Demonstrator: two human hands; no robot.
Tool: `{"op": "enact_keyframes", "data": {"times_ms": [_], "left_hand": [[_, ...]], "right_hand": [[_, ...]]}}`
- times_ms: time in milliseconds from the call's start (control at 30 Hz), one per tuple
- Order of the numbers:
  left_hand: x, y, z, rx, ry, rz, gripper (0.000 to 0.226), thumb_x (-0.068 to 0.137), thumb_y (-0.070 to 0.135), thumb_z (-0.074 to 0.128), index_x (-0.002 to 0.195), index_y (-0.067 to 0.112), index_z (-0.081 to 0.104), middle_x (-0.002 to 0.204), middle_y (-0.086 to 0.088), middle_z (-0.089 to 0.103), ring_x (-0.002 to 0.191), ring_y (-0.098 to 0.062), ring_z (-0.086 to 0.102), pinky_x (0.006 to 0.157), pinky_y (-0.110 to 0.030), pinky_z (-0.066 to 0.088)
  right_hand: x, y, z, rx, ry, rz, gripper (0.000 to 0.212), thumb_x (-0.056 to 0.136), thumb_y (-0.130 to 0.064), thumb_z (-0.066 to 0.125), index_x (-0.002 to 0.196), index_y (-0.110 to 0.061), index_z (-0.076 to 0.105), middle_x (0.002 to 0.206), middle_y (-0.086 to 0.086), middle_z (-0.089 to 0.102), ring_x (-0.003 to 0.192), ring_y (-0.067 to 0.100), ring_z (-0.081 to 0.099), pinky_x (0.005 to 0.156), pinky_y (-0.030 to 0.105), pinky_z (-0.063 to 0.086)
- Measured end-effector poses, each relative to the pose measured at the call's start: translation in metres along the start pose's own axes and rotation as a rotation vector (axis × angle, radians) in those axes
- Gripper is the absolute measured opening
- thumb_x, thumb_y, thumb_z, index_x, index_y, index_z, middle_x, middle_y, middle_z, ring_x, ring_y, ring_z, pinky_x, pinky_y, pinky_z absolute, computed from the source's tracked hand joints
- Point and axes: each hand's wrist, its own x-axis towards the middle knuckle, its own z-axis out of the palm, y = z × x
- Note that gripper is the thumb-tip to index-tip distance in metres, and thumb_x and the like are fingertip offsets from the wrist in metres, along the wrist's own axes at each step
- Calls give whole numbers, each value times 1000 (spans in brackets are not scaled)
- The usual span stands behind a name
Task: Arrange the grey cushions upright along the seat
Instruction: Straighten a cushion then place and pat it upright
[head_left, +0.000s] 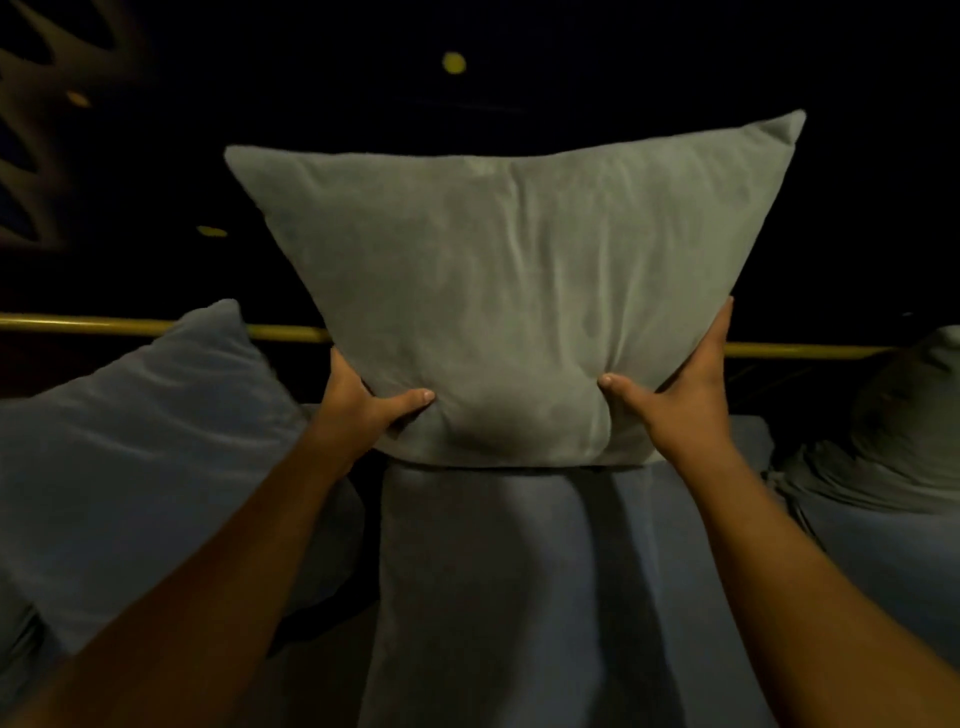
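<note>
A large grey cushion stands upright in the middle of the view, raised above the seat. My left hand grips its lower left corner, thumb pressed into the front. My right hand grips its lower right edge the same way. Under it lies another grey cushion, flat and running toward me. A third grey cushion leans at the left. At the right edge a fourth, crumpled cushion slumps on the seat.
A brass-coloured rail runs along the back of the seat behind the cushions. Beyond it everything is dark, with a few small yellow lights. A patterned panel shows at the upper left.
</note>
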Motion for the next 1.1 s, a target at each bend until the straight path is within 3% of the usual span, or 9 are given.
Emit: {"op": "enact_keyframes", "data": {"times_ms": [200,400,467,567,600,667,733,867,1100], "left_hand": [[6,-28,34,86,-79,-38,111,52,16,90,141,13,24,139,5,35,125,-10,35,100,-29,35],[-9,-35,46,214,-152,-43,80,54,4,87,118,24,44,127,-7,51,122,-26,48,103,-44,41],[-17,-22,46,184,-2,-21,100,54,18,89,135,21,30,143,-6,36,133,-23,35,107,-34,33],[-30,20,49,239,162,81,129,55,40,84,149,15,-2,158,-8,0,141,-12,6,110,-11,9],[-32,35,50,354,188,183,129,58,49,81,148,15,-6,158,-14,-8,142,-19,-3,113,-16,0],[-28,61,52,754,163,428,119,63,67,67,148,24,-3,156,-24,-10,141,-42,-12,112,-48,-9],[-15,78,59,1053,5,472,106,65,74,57,146,41,-3,158,-12,-14,138,-47,-20,106,-64,-12],[13,85,76,1092,-170,338,101,63,73,59,141,51,-2,159,4,-8,139,-41,-25,105,-69,-13],[11,44,99,1163,-321,138,97,65,74,57,139,55,-3,159,7,-9,139,-37,-26,106,-68,-14]], "right_hand": [[-2,57,10,-12,-42,83,135,57,-28,90,151,-24,-6,154,9,21,139,22,27,112,35,27],[-20,76,12,-15,-74,150,138,50,-36,92,150,-26,-1,155,7,16,141,26,23,113,37,27],[-19,60,6,-17,-43,147,135,53,-34,92,150,-26,-1,157,6,3,142,24,18,110,29,23],[-14,20,-2,-99,63,-44,118,61,-48,83,148,-33,5,156,13,5,143,31,14,113,39,22],[-10,8,-2,-179,80,-133,109,64,-57,76,149,-31,13,156,16,9,143,35,12,114,46,20],[1,-10,-1,-376,59,-238,97,68,-68,63,148,-27,25,156,16,15,144,41,4,113,57,13],[13,-19,-1,-471,-54,-204,94,72,-71,58,149,-32,21,160,8,7,145,39,-10,113,61,3],[35,-13,-1,-541,-207,-120,96,72,-74,54,148,-40,6,161,-2,-5,144,35,-19,112,66,5],[30,23,14,-597,-349,-3,96,69,-70,63,146,-43,12,160,-2,1,144,36,-16,111,66,10]]}}
